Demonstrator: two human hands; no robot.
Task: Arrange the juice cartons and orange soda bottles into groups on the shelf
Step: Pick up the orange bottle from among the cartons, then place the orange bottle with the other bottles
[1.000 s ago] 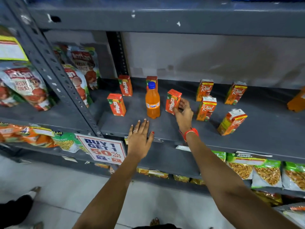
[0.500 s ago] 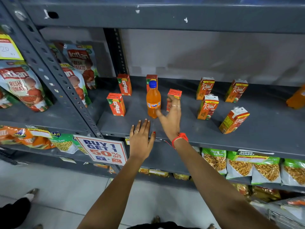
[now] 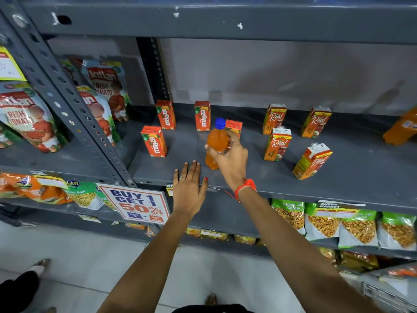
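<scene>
My right hand (image 3: 229,162) is wrapped around an orange soda bottle (image 3: 216,142) with a blue cap, standing mid-shelf. A Maaza carton (image 3: 234,126) stands just behind it, partly hidden. Three more Maaza cartons stand to the left: one in front (image 3: 154,141) and two at the back (image 3: 165,114) (image 3: 202,115). Several Real juice cartons stand to the right (image 3: 274,118) (image 3: 278,144) (image 3: 316,122), and one (image 3: 312,161) leans tilted. My left hand (image 3: 188,188) rests flat and empty on the grey shelf (image 3: 282,188) front edge. Another orange soda bottle (image 3: 400,129) lies at the far right.
Tomato sauce pouches (image 3: 106,86) fill the neighbouring bay left of the perforated upright (image 3: 74,102). A "Buy 1 Get 1" sign (image 3: 135,205) hangs on the shelf edge. Snack bags (image 3: 358,224) line the shelf below. A person's shoe (image 3: 17,288) shows on the floor at the bottom left.
My right hand let go of the Maaza carton, which now stands behind the bottle, and closed on the orange soda bottle. My left hand stayed on the shelf edge.
</scene>
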